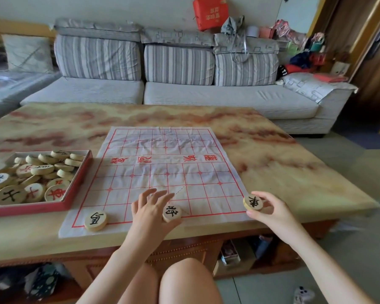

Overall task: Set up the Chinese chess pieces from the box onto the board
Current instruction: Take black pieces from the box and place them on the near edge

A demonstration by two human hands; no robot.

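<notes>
Right hand (270,212) pinches black chariot piece (253,202) at cloth board (167,167) corner | left hand (150,211) fingers spread, thumb against general piece (171,213) | second chariot (95,220) to its left | box (31,210) farther left

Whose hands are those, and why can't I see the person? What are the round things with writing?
No machine here: the camera sits on a person's head, looking down, so you see what they see. On the table lies a cloth chess board. The red box beside it holds round pieces. The right hand pinches the right corner piece. The left hand, fingers straight, rests by the middle piece. The left corner piece sits alone.
</notes>
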